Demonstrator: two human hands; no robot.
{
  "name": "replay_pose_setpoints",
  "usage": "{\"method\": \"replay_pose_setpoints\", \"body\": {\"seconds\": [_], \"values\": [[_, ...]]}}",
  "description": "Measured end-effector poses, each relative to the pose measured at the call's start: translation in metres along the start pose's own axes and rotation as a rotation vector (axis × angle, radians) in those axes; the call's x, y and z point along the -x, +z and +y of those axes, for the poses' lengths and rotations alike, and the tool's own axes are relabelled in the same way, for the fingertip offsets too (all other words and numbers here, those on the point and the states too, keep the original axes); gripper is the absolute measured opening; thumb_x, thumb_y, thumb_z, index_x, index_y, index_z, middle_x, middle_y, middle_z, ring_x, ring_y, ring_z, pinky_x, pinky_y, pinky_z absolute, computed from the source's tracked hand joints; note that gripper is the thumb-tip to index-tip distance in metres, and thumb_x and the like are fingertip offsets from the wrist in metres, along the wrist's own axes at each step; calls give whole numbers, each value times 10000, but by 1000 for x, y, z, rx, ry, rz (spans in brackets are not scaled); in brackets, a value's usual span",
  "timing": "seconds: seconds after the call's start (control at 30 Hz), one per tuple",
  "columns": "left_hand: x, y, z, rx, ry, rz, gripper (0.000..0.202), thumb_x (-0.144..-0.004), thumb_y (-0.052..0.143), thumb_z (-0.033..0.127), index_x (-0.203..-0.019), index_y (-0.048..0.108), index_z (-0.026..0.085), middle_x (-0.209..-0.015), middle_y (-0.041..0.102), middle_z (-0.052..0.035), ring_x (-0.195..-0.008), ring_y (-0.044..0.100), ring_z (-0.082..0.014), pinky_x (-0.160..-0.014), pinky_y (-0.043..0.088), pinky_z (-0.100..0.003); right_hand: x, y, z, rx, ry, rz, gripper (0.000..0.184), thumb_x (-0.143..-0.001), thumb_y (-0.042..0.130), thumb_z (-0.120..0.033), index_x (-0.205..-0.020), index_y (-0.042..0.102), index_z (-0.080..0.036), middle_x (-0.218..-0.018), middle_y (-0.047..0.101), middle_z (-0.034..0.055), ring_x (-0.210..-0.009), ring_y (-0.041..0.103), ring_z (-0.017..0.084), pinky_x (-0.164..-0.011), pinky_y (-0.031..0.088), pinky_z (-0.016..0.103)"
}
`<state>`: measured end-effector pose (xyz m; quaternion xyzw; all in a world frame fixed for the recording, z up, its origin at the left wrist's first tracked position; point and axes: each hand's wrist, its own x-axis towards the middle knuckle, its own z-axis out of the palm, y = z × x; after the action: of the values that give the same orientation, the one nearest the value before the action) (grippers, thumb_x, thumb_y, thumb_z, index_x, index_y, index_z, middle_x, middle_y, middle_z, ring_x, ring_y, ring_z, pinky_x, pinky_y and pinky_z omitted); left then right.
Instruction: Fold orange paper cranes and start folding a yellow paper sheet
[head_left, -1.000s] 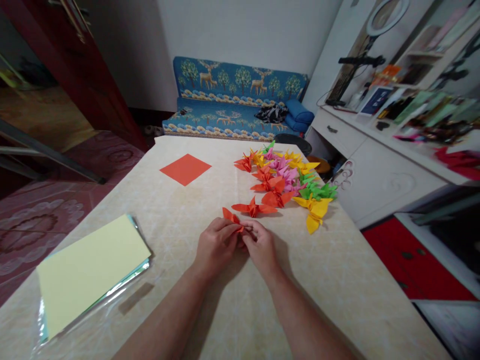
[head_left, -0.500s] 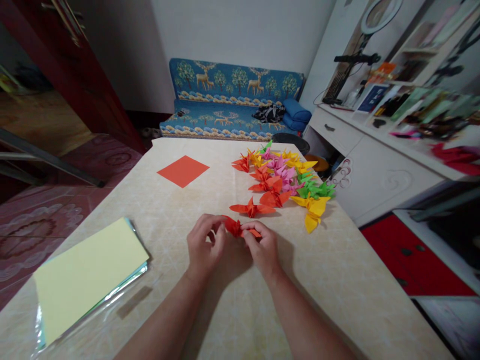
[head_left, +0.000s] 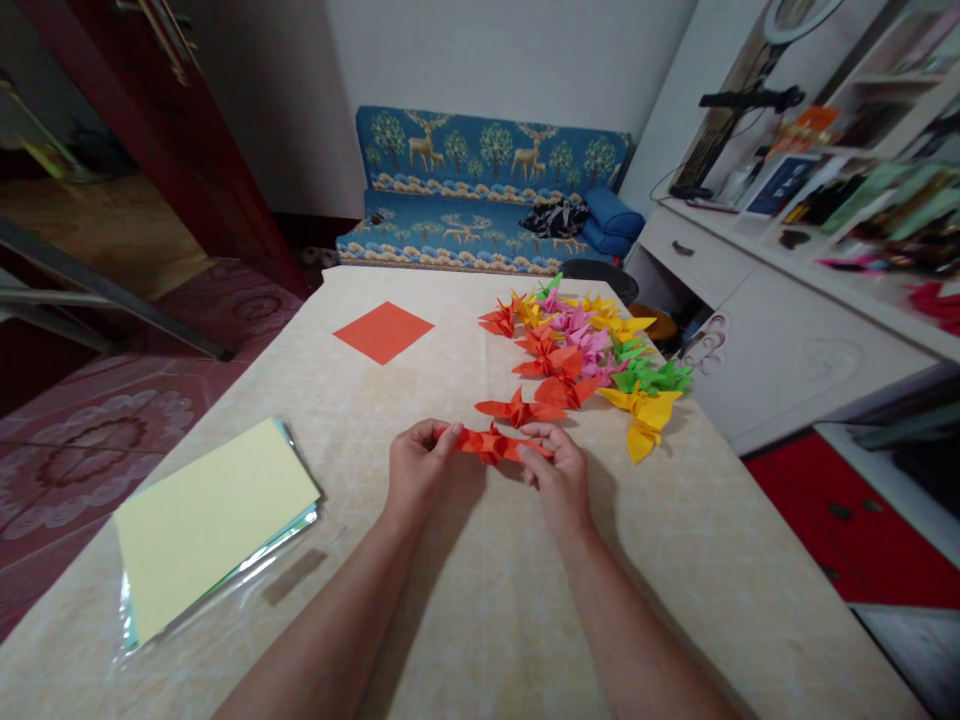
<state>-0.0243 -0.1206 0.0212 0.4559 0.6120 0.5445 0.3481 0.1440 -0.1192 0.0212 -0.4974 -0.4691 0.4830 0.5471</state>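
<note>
A red paper crane (head_left: 491,445) is stretched between my two hands, just above the table. My left hand (head_left: 421,458) pinches one wing tip between thumb and fingers. The other wing is gripped by my right hand (head_left: 559,470), thumb in front and fingers behind. Right behind it lies another red crane (head_left: 519,408) on the table. Farther back and right sits a cluster of folded cranes in red, pink (head_left: 589,345), green (head_left: 652,375) and yellow (head_left: 643,415). A flat red paper square (head_left: 384,332) lies at the back left of the table.
A pack of coloured paper (head_left: 217,520), pale yellow on top, lies in clear plastic at the left of the table (head_left: 480,620). Beyond the far edge stands a blue patterned sofa (head_left: 480,200). A white dresser (head_left: 795,350) is on the right and a dark red door (head_left: 180,130) on the left.
My hands have moved apart, from working close at the crane's middle to holding its wing ends, so more of the crane shows. The whole view has shifted slightly.
</note>
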Motion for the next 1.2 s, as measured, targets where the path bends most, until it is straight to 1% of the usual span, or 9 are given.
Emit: {"method": "replay_pose_setpoints", "body": {"seconds": [0.17,0.3,0.43,0.53,0.67,0.8,0.9,0.97,1.2], "values": [[3,3,0,-35,1,-18,300,-726,628,415,-667,666,124,-571,604,-23,-512,476,-107,-486,346,-206,-1,0,3,-1,5,16,186,-692,599,-217,-874,585,-182,-514,491,-78,-396,376,67,-388,265,176],[10,8,6,-115,87,-102,274,-741,598,382,-638,665,137,-544,595,-14,-505,468,-111,-494,342,-212,0,1,3,149,-20,34,148,-679,593,-200,-823,613,-175,-523,515,-62,-401,381,74,-406,294,189],[6,5,5,-203,89,-55,270,-740,595,371,-632,670,135,-522,574,-7,-488,453,-109,-473,325,-211,-5,-5,6,239,-48,105,147,-674,596,-192,-819,611,-176,-568,553,-49,-405,393,75,-415,314,193],[3,2,3,-248,95,-53,284,-749,589,376,-628,668,131,-505,552,-1,-473,431,-98,-457,309,-205,-9,-8,10,266,-66,95,141,-675,592,-181,-815,606,-179,-587,571,-42,-420,414,79,-423,325,192],[2,2,1,-238,102,-65,284,-748,588,380,-628,665,135,-515,555,-5,-485,431,-100,-461,310,-204,-9,-9,11,327,-99,98,133,-676,582,-170,-804,618,-179,-632,604,-19,-489,487,106,-463,366,200],[2,4,-1,-243,96,-71,278,-735,595,391,-639,670,140,-517,557,-4,-488,430,-102,-467,309,-208,-8,-8,10,335,-91,118,126,-678,577,-185,-799,614,-183,-670,625,-6,-521,522,126,-474,385,210],[3,6,-1,-230,114,-78,275,-736,589,384,-635,668,141,-511,548,1,-483,422,-99,-464,304,-208,-8,-7,10,379,-122,115,115,-680,569,-178,-780,626,-183,-689,640,3,-580,555,146,-535,419,228],[3,7,1,-238,122,-83,275,-742,580,379,-638,670,141,-513,551,0,-486,428,-101,-465,307,-208,-8,-8,11,418,-147,114,114,-683,564,-171,-774,631,-182,-702,646,8,-607,563,150,-566,425,234],[1,5,2,-297,101,-84,294,-759,556,371,-654,670,122,-529,564,-12,-497,441,-103,-478,325,-214,-13,-13,16,434,-175,124,115,-683,565,-178,-781,623,-177,-717,652,14,-611,566,153,-565,418,235]]}}
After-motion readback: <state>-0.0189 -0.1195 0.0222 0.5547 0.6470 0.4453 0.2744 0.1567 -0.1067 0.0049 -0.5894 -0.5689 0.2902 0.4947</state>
